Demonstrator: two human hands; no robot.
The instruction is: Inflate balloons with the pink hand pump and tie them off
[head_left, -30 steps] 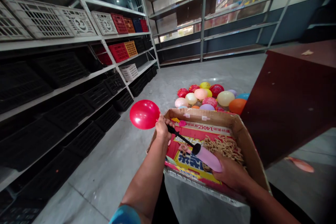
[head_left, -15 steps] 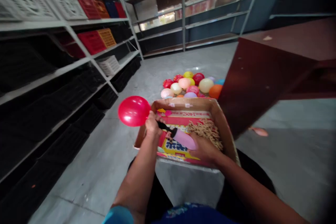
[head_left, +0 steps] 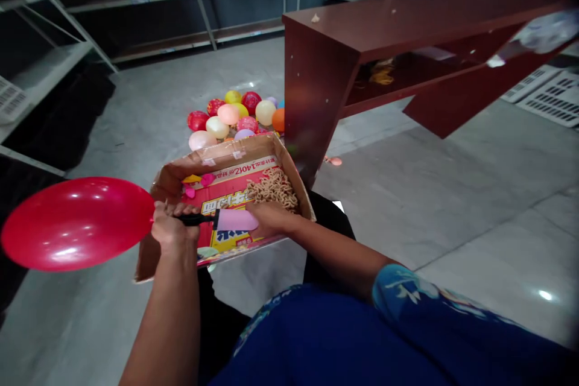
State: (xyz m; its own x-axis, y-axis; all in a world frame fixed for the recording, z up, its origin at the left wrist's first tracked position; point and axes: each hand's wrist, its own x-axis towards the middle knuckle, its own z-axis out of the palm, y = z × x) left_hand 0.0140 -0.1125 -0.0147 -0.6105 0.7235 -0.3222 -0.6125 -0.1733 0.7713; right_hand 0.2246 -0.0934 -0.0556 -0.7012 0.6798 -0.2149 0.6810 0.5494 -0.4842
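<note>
A shiny red balloon (head_left: 76, 223) bulges out to the left, large and oval. My left hand (head_left: 169, 228) is closed round its neck where it sits on the black nozzle of a small hand pump. My right hand (head_left: 266, 218) grips the pump's pink barrel (head_left: 236, 220), which is pushed close to the left hand. Both hands are over an open cardboard box (head_left: 169, 178) resting on my lap. Inside the box lie a heap of tan rubber bands (head_left: 274, 187) and a few flat uninflated balloons (head_left: 199, 181).
Several inflated balloons (head_left: 235, 117) of mixed colours lie on the grey floor beyond the box. A dark red wooden table (head_left: 362, 30) stands right of them. Metal shelving (head_left: 45, 66) lines the left and back. White crates (head_left: 547, 90) lie at the far right.
The red balloon has grown much larger. The pump barrel has been pushed in towards my left hand. The view has swung right and down, so the left shelves have mostly left the frame.
</note>
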